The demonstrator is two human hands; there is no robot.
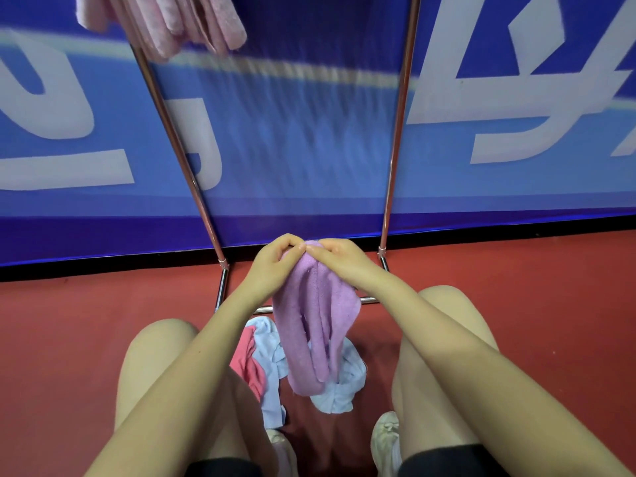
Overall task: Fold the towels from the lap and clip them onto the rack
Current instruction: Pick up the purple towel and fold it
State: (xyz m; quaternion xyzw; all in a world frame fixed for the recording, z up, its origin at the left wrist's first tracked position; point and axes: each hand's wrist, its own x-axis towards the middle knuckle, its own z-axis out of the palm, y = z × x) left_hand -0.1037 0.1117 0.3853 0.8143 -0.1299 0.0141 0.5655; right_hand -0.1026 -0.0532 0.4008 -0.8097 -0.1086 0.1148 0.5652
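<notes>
Purple towel held up for folding, above the lap

Left hand and right hand both pinch the purple towel by its top edge, before the rack; loose folds could slip, dropping it onto the blue towel and red towel; pink towels hang above; the banner lettering is cropped, unreadable.
</notes>
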